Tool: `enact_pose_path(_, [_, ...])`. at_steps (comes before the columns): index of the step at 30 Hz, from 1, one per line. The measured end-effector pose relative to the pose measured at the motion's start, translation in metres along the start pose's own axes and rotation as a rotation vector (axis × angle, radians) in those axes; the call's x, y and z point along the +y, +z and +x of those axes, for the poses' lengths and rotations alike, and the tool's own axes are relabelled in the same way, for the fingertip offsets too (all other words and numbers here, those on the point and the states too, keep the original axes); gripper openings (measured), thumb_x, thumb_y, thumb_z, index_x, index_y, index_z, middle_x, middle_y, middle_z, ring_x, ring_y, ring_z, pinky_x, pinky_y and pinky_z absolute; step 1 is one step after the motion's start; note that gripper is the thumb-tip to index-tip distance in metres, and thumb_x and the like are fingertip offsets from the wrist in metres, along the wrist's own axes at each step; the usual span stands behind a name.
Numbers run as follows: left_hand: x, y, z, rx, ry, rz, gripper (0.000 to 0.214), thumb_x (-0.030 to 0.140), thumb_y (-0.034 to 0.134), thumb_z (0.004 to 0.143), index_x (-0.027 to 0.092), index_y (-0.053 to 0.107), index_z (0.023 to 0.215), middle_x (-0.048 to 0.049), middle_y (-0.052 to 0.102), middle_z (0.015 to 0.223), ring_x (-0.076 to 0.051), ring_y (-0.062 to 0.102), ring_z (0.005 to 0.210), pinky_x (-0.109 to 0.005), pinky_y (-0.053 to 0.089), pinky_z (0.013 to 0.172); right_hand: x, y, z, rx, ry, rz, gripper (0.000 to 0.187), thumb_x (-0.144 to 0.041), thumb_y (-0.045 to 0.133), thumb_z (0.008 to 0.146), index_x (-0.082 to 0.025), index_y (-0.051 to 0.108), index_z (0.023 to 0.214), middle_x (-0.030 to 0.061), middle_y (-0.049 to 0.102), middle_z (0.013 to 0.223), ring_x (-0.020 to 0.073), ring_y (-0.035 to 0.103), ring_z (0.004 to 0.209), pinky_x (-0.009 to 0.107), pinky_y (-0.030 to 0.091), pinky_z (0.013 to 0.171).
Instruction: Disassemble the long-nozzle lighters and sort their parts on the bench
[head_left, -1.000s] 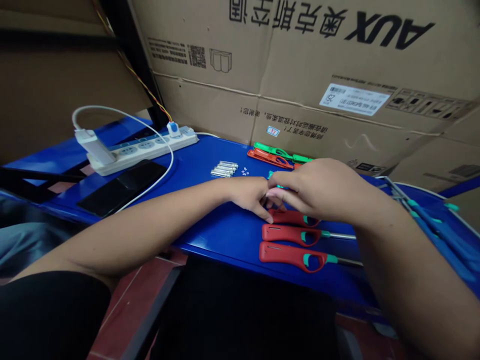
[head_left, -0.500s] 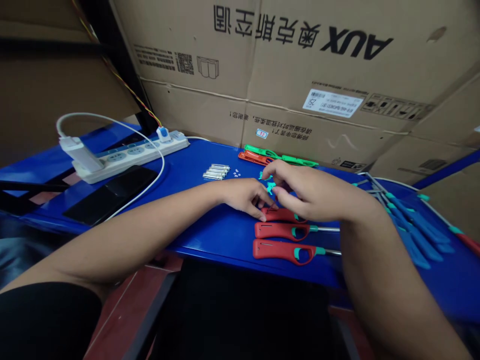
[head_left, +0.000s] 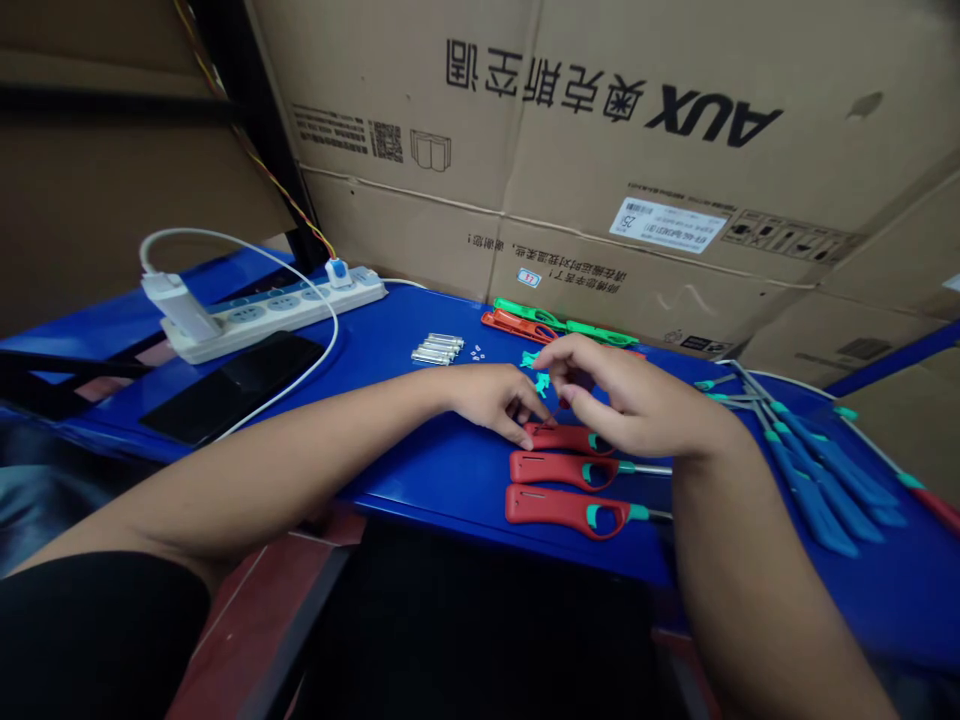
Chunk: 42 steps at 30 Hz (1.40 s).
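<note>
My left hand (head_left: 491, 400) rests on the blue tabletop, its fingertips at the left end of the top red lighter handle (head_left: 566, 438). Below that lie two more red long-nosed lighters (head_left: 562, 469) (head_left: 562, 509) with teal trim and metal nozzles. My right hand (head_left: 626, 400) hovers just right of some small teal plastic parts (head_left: 537, 367), with its fingers curled and apart. Nothing shows between them. Whether my left hand holds anything is hidden by its fingers.
Silver metal cylinders (head_left: 436, 349) and tiny white pieces (head_left: 477, 352) lie left of the hands. Green and orange lighters (head_left: 521, 320) sit at the back, and blue-handled lighters (head_left: 817, 470) lie at right. A power strip (head_left: 277, 307), phone (head_left: 232, 387) and cardboard cartons (head_left: 525, 150) stand behind.
The view has shifted, so the table sits lower and further left. My right hand has drawn back slightly, uncovering more of the teal parts. My left hand stays at the lighter's end.
</note>
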<state>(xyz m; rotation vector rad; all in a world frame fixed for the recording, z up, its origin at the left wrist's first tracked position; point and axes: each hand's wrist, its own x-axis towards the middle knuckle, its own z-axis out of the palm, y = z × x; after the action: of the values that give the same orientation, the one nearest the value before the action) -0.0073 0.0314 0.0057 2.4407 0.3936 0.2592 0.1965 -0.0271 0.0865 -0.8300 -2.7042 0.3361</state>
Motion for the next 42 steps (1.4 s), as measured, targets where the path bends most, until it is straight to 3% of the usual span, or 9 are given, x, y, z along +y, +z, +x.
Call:
enact_pose_path(7, [-0.005, 0.002, 0.000, 0.034, 0.013, -0.005, 0.036, 0.034, 0.078, 0.079, 0.020, 0.074, 0.111, 0.0000, 0.066, 0.073, -0.010, 0.055, 0.062, -0.021, 0.042, 0.060, -0.012, 0.011, 0.009, 0.080, 0.238, -0.442, 0.038, -0.045, 0.039, 0.099, -0.020, 0.068, 0.099, 0.0068, 0.070, 0.075, 0.0238, 0.064, 0.070, 0.033, 0.038, 0.062])
enact_pose_path(10, [-0.005, 0.002, -0.001, 0.051, 0.020, -0.001, 0.039, 0.036, 0.079, 0.078, 0.018, 0.073, 0.112, -0.0016, 0.067, 0.076, -0.011, 0.056, 0.063, -0.022, 0.044, 0.060, -0.012, 0.009, 0.007, 0.055, 0.104, -0.268, 0.031, -0.036, 0.045, 0.098, -0.021, 0.062, 0.119, 0.0063, 0.073, 0.094, 0.0218, 0.066, 0.081, 0.032, 0.043, 0.069])
enact_pose_path(16, [-0.003, 0.001, -0.001, 0.023, 0.027, -0.020, 0.034, 0.035, 0.077, 0.080, 0.018, 0.074, 0.109, -0.0025, 0.067, 0.076, -0.013, 0.060, 0.068, -0.023, 0.045, 0.062, -0.008, 0.001, -0.003, 0.020, -0.025, -0.093, 0.034, -0.023, 0.043, 0.096, -0.018, 0.059, 0.125, 0.0096, 0.067, 0.123, 0.0227, 0.061, 0.109, 0.037, 0.045, 0.092])
enact_pose_path(20, [-0.003, 0.001, -0.002, 0.029, 0.025, -0.030, 0.031, 0.034, 0.077, 0.080, 0.017, 0.075, 0.105, -0.0018, 0.067, 0.075, -0.011, 0.058, 0.066, -0.022, 0.044, 0.061, -0.009, 0.000, -0.005, 0.017, -0.020, -0.122, 0.038, -0.024, 0.048, 0.091, -0.019, 0.058, 0.127, 0.0088, 0.071, 0.107, 0.0213, 0.063, 0.088, 0.033, 0.044, 0.073])
enact_pose_path(24, [-0.001, 0.000, -0.001, 0.046, 0.022, -0.026, 0.035, 0.034, 0.078, 0.078, 0.017, 0.074, 0.108, -0.0002, 0.065, 0.072, -0.010, 0.057, 0.062, -0.021, 0.043, 0.060, -0.008, 0.000, -0.003, 0.030, 0.139, -0.264, 0.033, -0.040, 0.043, 0.097, -0.019, 0.069, 0.094, 0.0041, 0.067, 0.069, 0.0193, 0.058, 0.064, 0.031, 0.033, 0.059])
enact_pose_path(28, [0.001, -0.002, -0.001, 0.005, 0.022, -0.021, 0.039, 0.035, 0.077, 0.080, 0.018, 0.073, 0.115, -0.0009, 0.067, 0.076, -0.010, 0.058, 0.065, -0.021, 0.044, 0.062, -0.003, -0.002, -0.008, 0.025, 0.104, -0.109, 0.031, -0.031, 0.045, 0.096, -0.020, 0.061, 0.120, 0.0061, 0.073, 0.097, 0.0197, 0.064, 0.084, 0.030, 0.040, 0.069])
enact_pose_path(31, [0.003, -0.003, -0.001, 0.007, 0.034, -0.019, 0.037, 0.035, 0.077, 0.081, 0.019, 0.074, 0.114, -0.0022, 0.068, 0.076, -0.011, 0.059, 0.067, -0.021, 0.045, 0.064, 0.000, -0.003, -0.010, 0.018, 0.021, -0.118, 0.032, -0.025, 0.045, 0.095, -0.018, 0.059, 0.123, 0.0097, 0.069, 0.118, 0.0210, 0.063, 0.100, 0.031, 0.042, 0.079])
enact_pose_path(36, [0.002, -0.002, -0.001, 0.035, 0.024, 0.001, 0.039, 0.035, 0.078, 0.079, 0.019, 0.073, 0.115, -0.0002, 0.067, 0.071, -0.010, 0.057, 0.061, -0.020, 0.044, 0.060, 0.000, 0.000, -0.005, 0.025, 0.139, -0.305, 0.034, -0.042, 0.043, 0.098, -0.021, 0.069, 0.104, 0.0055, 0.071, 0.079, 0.0212, 0.061, 0.073, 0.031, 0.035, 0.063])
enact_pose_path(42, [0.004, -0.001, -0.001, 0.042, 0.064, -0.010, 0.025, 0.034, 0.077, 0.079, 0.017, 0.076, 0.098, -0.0010, 0.066, 0.071, -0.010, 0.056, 0.061, -0.020, 0.044, 0.060, -0.005, 0.000, -0.007, 0.013, 0.051, -0.053, 0.034, -0.025, 0.049, 0.091, -0.018, 0.058, 0.123, 0.0062, 0.071, 0.098, 0.0171, 0.061, 0.078, 0.028, 0.037, 0.065])
